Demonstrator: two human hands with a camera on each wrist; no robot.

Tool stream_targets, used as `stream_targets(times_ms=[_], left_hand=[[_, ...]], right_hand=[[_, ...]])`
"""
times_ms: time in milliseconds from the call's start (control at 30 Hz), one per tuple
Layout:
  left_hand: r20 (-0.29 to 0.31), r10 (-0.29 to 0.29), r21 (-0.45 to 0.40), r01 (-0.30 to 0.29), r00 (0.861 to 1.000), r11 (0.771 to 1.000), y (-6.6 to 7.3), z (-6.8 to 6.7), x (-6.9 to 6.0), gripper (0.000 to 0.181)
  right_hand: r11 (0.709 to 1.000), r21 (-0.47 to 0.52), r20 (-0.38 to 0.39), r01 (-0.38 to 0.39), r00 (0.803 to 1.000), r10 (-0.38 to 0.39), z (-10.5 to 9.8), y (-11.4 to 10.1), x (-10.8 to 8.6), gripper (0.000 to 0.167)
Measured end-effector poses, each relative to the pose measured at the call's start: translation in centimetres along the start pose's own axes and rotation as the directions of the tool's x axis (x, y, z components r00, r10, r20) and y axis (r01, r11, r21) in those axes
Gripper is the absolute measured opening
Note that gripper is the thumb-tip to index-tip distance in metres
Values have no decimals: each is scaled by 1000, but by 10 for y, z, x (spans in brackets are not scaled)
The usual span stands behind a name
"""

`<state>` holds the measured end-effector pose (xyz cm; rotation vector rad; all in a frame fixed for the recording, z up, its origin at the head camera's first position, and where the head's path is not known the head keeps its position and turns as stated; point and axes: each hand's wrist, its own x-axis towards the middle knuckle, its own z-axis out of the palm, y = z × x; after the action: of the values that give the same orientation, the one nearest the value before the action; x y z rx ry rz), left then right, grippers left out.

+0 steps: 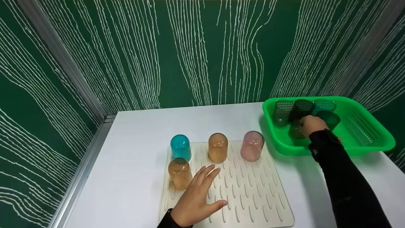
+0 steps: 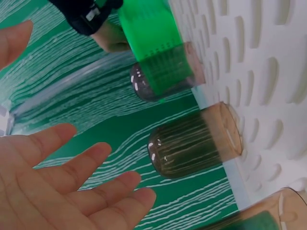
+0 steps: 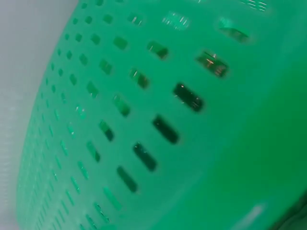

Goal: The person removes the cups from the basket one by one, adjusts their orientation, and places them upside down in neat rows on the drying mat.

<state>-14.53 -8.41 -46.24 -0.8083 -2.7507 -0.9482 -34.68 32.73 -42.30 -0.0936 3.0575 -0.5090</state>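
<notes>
My left hand (image 1: pixel 197 199) hovers over the white ridged mat (image 1: pixel 253 196), fingers spread and holding nothing. Just beyond its fingertips an amber glass (image 1: pixel 180 177) stands upside down, in front of a blue glass (image 1: pixel 180 147). Another amber glass (image 1: pixel 218 148) and a pink glass (image 1: pixel 252 146) stand upside down along the mat's far edge. Inside the green basket (image 1: pixel 281 144), my right hand (image 1: pixel 313 125) curls its fingers at a tinted glass (image 1: pixel 295 130) and appears to grip it; the fingertips are partly hidden. In the right wrist view, the basket's slotted wall (image 3: pixel 158 143) hides that hand.
Several more glasses sit in the basket's left half, among them a clear greyish glass (image 1: pixel 282 110) and a teal-looking glass (image 1: pixel 326 104). A white table (image 1: pixel 126 164) lies under everything. Behind it rises a green wall (image 1: pixel 190 47) with white lines.
</notes>
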Motion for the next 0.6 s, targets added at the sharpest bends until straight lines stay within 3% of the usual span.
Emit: stream_targets(times_ms=[367, 500, 600], left_hand=[[33, -13, -110, 17, 999, 994, 0, 0, 0, 77], [39, -17, -130, 22, 999, 991, 0, 0, 0, 76], [42, -19, -153, 25, 999, 988, 0, 0, 0, 76]], right_hand=[[999, -17, -49, 32, 998, -32, -8, -2, -10, 26], [997, -38, -120, 71, 990, -75, -18, -11, -17, 26], [992, -52, -203, 118, 971, -127, -26, -22, -26, 26]])
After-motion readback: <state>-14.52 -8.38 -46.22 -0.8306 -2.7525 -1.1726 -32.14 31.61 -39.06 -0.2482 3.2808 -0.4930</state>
